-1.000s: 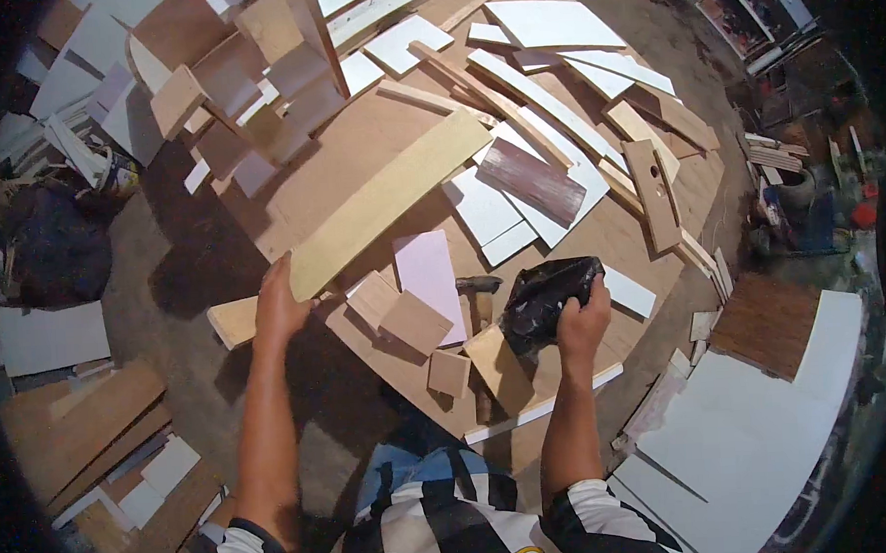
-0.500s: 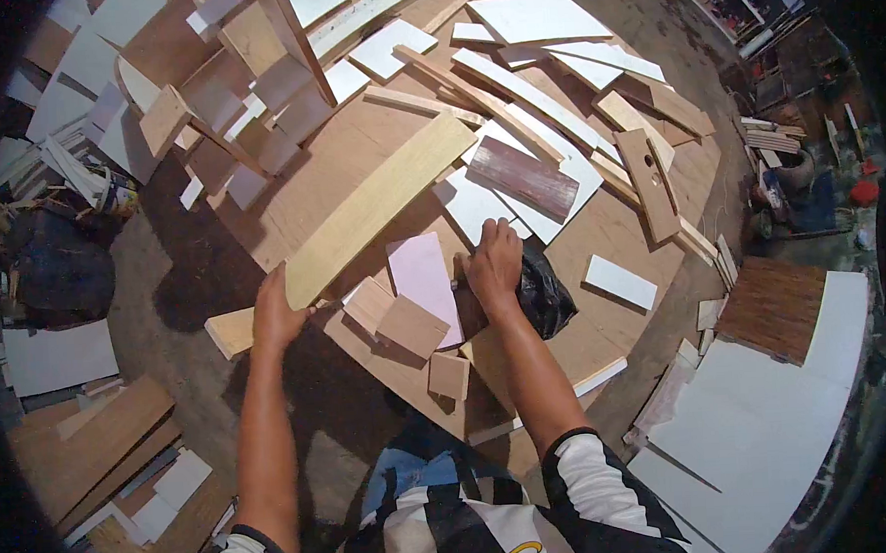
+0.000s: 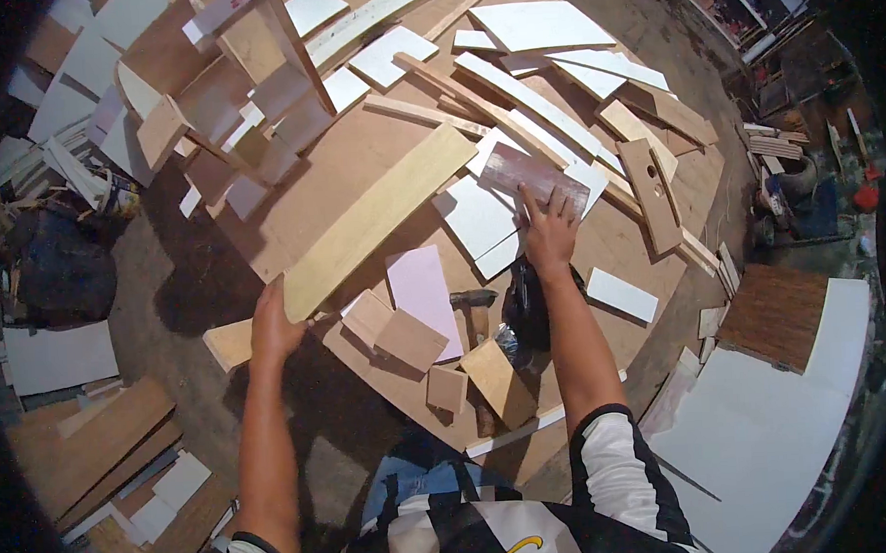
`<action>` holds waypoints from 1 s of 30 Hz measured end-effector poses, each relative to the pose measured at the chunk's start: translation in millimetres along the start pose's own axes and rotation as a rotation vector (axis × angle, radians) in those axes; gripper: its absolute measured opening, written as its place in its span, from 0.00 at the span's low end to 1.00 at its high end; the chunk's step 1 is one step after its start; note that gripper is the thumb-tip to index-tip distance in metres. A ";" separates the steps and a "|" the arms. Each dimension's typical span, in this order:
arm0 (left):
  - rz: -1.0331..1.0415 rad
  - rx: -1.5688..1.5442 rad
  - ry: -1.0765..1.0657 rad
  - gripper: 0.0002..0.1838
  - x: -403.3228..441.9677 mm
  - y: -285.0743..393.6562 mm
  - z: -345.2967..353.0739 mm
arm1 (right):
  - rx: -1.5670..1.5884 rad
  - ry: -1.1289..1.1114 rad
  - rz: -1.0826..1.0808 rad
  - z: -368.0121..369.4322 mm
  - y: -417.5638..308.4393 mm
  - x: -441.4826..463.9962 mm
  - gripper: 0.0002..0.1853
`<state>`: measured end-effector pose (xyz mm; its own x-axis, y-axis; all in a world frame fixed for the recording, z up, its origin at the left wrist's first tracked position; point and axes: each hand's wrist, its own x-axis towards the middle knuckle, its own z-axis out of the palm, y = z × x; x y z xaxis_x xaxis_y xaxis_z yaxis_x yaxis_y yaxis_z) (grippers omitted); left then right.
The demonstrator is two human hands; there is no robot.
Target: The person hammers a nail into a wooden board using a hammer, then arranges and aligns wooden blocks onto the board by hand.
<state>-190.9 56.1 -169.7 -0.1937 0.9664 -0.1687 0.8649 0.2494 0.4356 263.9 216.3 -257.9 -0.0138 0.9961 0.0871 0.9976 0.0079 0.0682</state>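
A long pale-yellow wooden plank (image 3: 386, 220) slants across the worktable. My left hand (image 3: 275, 323) is closed around its near end, at the table's left edge. With fingers spread, my right hand (image 3: 552, 227) touches the near edge of a dark reddish-brown wood piece (image 3: 517, 170). White boards (image 3: 475, 216) lie beneath that piece. Below my right hand is a black plastic bag (image 3: 525, 307), partly hidden by the wrist. A hammer (image 3: 478, 319) lies beside the bag, its handle partly covered by a small wooden block (image 3: 499, 381). Left of the hammer is a pale pink board (image 3: 424, 297).
Wooden blocks (image 3: 411, 339) sit near the table's front edge. White offcuts and strips (image 3: 541, 25) are piled at the back. A wooden assembly with compartments (image 3: 247, 97) stands at the back left. Large white panels (image 3: 795, 409) lie right of the table; scrap boards (image 3: 95, 450) lie left.
My right hand has moved forward and right, from beside the black bag to the reddish-brown piece. The hammer and small block are now uncovered. My left hand stays on the plank.
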 end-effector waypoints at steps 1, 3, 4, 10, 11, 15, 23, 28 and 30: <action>-0.017 0.006 0.004 0.53 -0.2 -5.4 2.5 | -0.036 0.020 0.008 2.7 5.8 5.5 0.36; -0.031 0.011 0.009 0.53 0.4 -4.8 4.5 | -0.127 0.059 0.017 19.6 24.9 22.3 0.37; -0.037 0.011 0.005 0.54 -0.5 -0.2 0.6 | -0.128 0.059 0.019 20.0 33.4 29.1 0.37; -0.053 0.010 -0.009 0.54 1.4 0.7 1.7 | -0.089 0.033 0.103 14.5 65.7 58.1 0.38; -0.058 0.015 -0.009 0.54 0.8 1.7 0.7 | -0.174 0.008 0.108 11.5 66.2 60.2 0.37; -0.063 0.030 -0.016 0.54 0.9 0.9 0.1 | -0.145 0.201 -0.050 40.2 30.3 70.7 0.29; -0.055 0.016 -0.023 0.53 1.7 0.8 -0.3 | 0.207 -0.295 -0.440 -11.6 -108.0 22.8 0.38; -0.034 0.027 -0.011 0.52 0.5 9.3 -5.1 | 0.229 -0.002 -0.460 22.1 -78.2 3.2 0.27; -0.047 0.025 -0.008 0.51 -0.7 10.3 -6.5 | 0.192 -0.088 -0.456 12.5 -57.1 -5.0 0.26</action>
<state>-184.9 58.4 -159.3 -0.2305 0.9532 -0.1957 0.8664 0.2926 0.4046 207.9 212.0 -274.6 -0.4542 0.8909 0.0066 0.8856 0.4523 -0.1053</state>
